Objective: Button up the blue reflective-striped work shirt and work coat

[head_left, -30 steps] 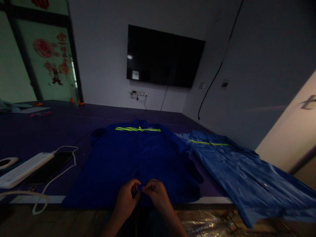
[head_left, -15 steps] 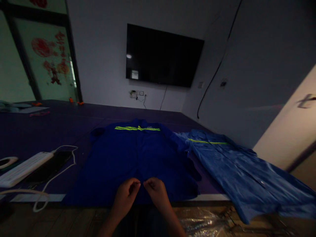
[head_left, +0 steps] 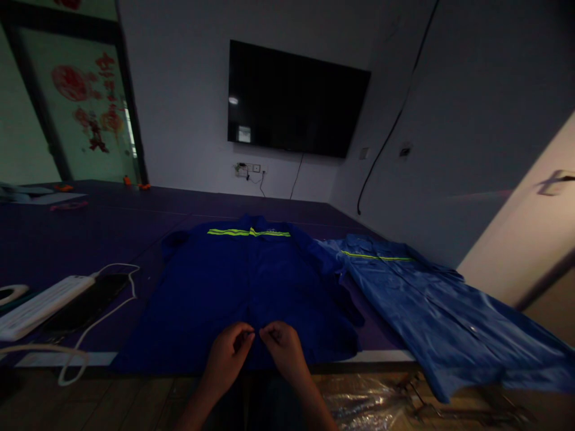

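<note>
Left hand (head_left: 227, 353) tightened to a pinch over the last second; right hand (head_left: 286, 348) pinched too, can't tell if gripping cloth. Both at lower front of dark-blue jacket (head_left: 202, 287), spread on tabletop (head_left: 130, 218).

Red lettering (head_left: 105, 63) on the glass door (head_left: 63, 131), illegible.

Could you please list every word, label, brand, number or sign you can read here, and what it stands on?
None can be read.
Red characters on the glass door: too blurred.
Red sign above them, cut off at top: too blurred.
Pale mark on the chest of the dark blue jacket: too small.
</note>
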{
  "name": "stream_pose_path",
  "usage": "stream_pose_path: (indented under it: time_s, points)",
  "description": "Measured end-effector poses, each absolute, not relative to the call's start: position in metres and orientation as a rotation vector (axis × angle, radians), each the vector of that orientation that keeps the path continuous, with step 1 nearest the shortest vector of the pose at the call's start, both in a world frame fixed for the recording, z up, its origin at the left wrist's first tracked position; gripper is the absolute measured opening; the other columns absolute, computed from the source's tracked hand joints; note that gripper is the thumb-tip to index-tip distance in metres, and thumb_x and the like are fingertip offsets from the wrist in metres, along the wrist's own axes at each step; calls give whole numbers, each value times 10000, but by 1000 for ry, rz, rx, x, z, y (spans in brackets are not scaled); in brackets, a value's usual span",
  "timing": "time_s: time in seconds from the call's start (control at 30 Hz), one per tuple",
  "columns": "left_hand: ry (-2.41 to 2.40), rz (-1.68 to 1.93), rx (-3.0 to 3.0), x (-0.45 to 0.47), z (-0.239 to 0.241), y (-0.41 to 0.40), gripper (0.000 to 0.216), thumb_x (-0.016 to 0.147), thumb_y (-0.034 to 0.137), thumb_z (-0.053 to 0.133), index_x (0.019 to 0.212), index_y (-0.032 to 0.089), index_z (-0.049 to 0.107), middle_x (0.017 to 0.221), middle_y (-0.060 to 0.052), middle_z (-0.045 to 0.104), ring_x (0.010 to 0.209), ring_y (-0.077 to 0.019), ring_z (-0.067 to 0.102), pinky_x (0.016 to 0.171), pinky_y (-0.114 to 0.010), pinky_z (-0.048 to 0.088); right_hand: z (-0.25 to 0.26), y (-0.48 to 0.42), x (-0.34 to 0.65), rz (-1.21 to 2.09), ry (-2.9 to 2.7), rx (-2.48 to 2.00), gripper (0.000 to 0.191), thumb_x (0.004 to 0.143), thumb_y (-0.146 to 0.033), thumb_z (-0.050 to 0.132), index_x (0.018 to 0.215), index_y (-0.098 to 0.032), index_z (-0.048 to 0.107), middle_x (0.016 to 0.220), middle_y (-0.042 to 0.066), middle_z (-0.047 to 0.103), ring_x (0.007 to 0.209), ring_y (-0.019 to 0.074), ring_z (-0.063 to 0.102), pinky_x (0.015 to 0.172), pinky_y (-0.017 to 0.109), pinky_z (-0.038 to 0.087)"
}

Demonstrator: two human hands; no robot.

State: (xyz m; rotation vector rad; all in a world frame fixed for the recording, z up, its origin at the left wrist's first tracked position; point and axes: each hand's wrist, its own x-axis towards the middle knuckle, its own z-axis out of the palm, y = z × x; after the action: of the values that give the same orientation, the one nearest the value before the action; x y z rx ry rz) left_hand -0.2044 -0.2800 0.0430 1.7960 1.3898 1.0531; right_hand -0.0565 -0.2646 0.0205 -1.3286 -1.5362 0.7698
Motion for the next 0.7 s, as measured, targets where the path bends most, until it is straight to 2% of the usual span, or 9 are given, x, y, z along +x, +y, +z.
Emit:
stream_pose_path:
  time_s: [0.1,0.23,0.33,0.43,0.5,0.6,0.7]
  points:
    - [1327,1049,1714,-207,43,-278,348,737,460,474,849,164,619,746,-45,644,686,-155,578,628,-247,443,19,-262,-55,806,-1555,-1353,258,735,-384,536,646,-158,622,611,21,619,578,131,567,523,211,397]
    - [1267,1045,1545,-210,62,-248,367,736,469,446,801,141,596,551,0,568,495,-118,515,481,-217,391,39,-230,-53,1048,-1728,-1419,313,768,-414,488,688,-145,627,567,16,606,436,101,514,409,191,350]
    - [1275,1159,1679,-210,95,-192,346,748,439,446,836,141,598,557,1,574,502,-118,526,510,-224,409,74,-172,-53,893,-1921,-1411,296,782,-395,487,725,-148,640,614,31,634,490,111,560,446,189,377]
    - [1499,1314,1964,-210,124,-116,293,787,353,413,815,146,619,749,-59,652,708,-158,595,685,-270,452,107,-99,-51,456,-1977,-1521,271,819,-338,456,822,-163,662,807,69,673,731,149,619,627,213,435]
    - [1765,1273,2114,-215,127,-66,281,800,281,397,894,146,625,932,-93,657,882,-186,592,817,-303,432,112,-53,-42,201,-1944,-1661,311,858,-297,390,994,-159,634,1001,108,642,939,178,585,770,240,424]
    - [2152,1038,2187,-234,104,-4,406,822,296,370,1135,96,533,1189,-165,545,1144,-248,465,934,-370,373,91,3,-16,-71,-1886,-1873,422,881,-298,340,1253,-136,457,1307,149,431,1208,219,387,935,308,338]
    - [2355,782,2199,-268,68,41,545,853,384,272,1315,105,345,1387,-155,326,1307,-271,234,1020,-489,236,57,46,17,-208,-1949,-2015,523,884,-394,307,1364,-188,277,1443,101,195,1322,257,142,1025,422,197]
